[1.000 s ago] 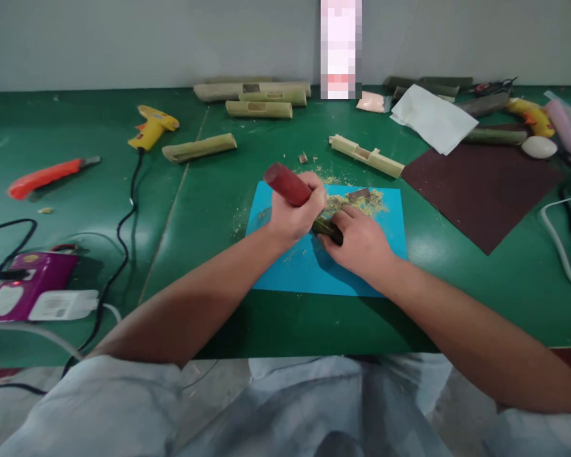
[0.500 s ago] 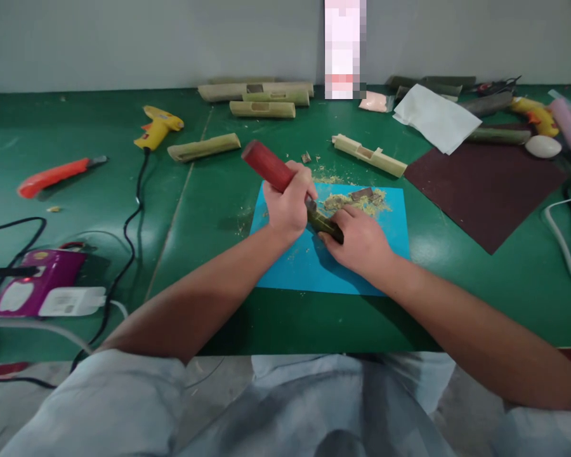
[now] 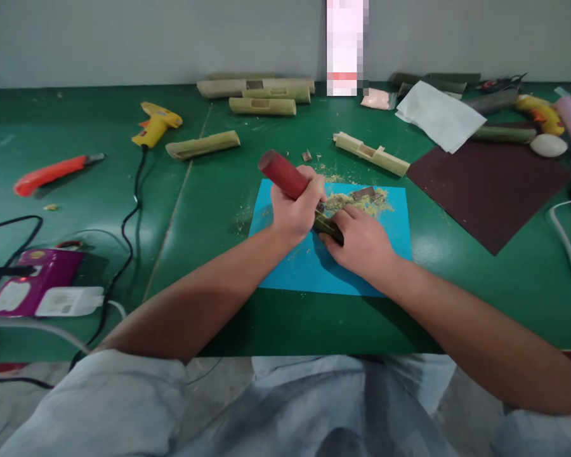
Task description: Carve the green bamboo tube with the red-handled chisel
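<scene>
My left hand [image 3: 295, 209] is wrapped round the red handle [image 3: 282, 172] of a tool whose blade end meets a short dark green bamboo piece [image 3: 329, 228]. My right hand [image 3: 361, 241] presses that bamboo piece down on the blue mat [image 3: 285, 266], fingers closed over it. Pale shavings [image 3: 356, 200] and a small brown chip lie on the mat just beyond my hands.
Cut bamboo sections [image 3: 261, 95] lie at the back, one more [image 3: 202, 145] to the left and a notched one [image 3: 370, 153] to the right. A yellow glue gun [image 3: 155, 122], an orange cutter [image 3: 50, 173], a purple box [image 3: 28, 289], brown sandpaper [image 3: 488, 187] and white paper [image 3: 438, 115] surround the mat.
The red handle swung up and left, then came back down to the right. My right hand has stayed on the bamboo piece.
</scene>
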The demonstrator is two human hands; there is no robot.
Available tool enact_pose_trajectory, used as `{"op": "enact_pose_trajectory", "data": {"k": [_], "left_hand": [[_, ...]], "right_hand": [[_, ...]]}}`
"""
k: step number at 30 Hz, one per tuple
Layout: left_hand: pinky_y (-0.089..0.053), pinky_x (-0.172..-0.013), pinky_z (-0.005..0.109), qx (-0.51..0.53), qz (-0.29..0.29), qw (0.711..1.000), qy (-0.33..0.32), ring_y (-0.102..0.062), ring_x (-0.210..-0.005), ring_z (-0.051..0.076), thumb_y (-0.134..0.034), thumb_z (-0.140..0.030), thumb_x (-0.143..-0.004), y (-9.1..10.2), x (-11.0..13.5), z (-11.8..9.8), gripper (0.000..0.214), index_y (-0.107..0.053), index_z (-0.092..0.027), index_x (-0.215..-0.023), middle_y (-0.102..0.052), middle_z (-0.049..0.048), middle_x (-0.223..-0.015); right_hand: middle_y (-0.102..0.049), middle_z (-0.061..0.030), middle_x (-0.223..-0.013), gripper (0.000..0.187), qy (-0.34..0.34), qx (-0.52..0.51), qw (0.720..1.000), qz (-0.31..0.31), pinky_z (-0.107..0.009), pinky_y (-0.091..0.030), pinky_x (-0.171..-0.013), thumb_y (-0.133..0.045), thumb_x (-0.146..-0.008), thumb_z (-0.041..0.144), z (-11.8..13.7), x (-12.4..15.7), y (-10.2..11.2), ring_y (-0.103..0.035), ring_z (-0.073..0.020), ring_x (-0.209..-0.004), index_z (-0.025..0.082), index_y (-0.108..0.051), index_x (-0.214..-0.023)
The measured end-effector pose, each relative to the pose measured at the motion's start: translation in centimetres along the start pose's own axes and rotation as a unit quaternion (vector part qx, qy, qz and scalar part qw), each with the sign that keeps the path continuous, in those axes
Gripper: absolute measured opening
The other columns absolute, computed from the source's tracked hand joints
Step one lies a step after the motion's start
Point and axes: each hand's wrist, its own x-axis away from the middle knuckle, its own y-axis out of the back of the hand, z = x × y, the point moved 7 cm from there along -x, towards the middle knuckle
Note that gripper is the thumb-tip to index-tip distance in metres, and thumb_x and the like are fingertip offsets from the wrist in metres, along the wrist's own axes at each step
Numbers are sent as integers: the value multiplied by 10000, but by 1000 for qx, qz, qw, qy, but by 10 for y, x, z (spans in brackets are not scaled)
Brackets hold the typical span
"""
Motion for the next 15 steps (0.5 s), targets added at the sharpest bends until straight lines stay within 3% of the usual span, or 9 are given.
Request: {"op": "enact_pose_trajectory", "data": {"k": [8,15], "left_hand": [[-435,-501,308,-39,5,999,17,-497,-520,116,-718,-371,-861,0,0,2,449,-514,-222,-490,-516,-10,-548],[-367,-463,287,-23,35,999,22,-429,-484,104,-691,-244,-775,-8,-1,2,377,-480,-215,-465,-462,-17,-494]], "right_hand": [[-670,-131,-1000,163,-1,5,1000,1,-402,-468,-790,-604,-949,335,0,0,0,-611,-286,-963,176,-636,-933],[-669,-122,-971,168,-11,-12,1000,4,-383,-450,-757,-603,-952,336,0,1,0,-608,-268,-925,177,-628,-904]]}}
